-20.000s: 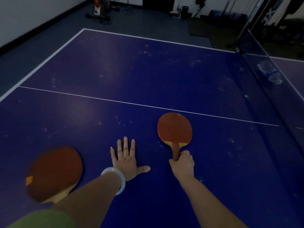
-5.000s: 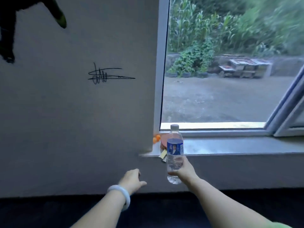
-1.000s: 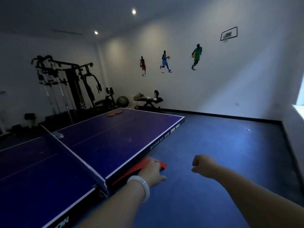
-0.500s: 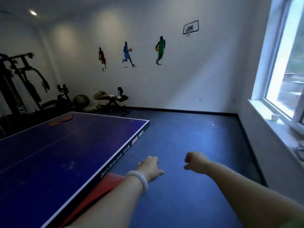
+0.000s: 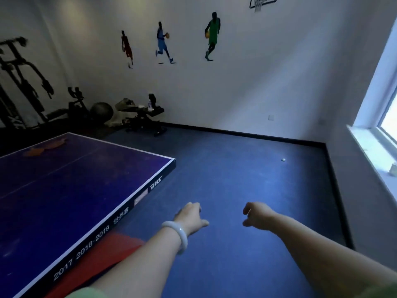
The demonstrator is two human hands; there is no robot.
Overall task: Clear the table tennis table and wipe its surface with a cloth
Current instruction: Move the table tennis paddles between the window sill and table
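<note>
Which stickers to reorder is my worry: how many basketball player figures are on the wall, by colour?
Red player sticker: 1
Blue player sticker: 1
Green player sticker: 1
Total: 3

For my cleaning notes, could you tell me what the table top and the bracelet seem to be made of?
Table top: likely painted board; matte blue, white lines, printed edge. Bracelet on the left wrist: pale, smooth, glossy, perhaps jade or glass; I cannot tell which.

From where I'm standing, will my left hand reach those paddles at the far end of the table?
Probably not. The paddles lie at the table's far end, well beyond the left hand.
</note>
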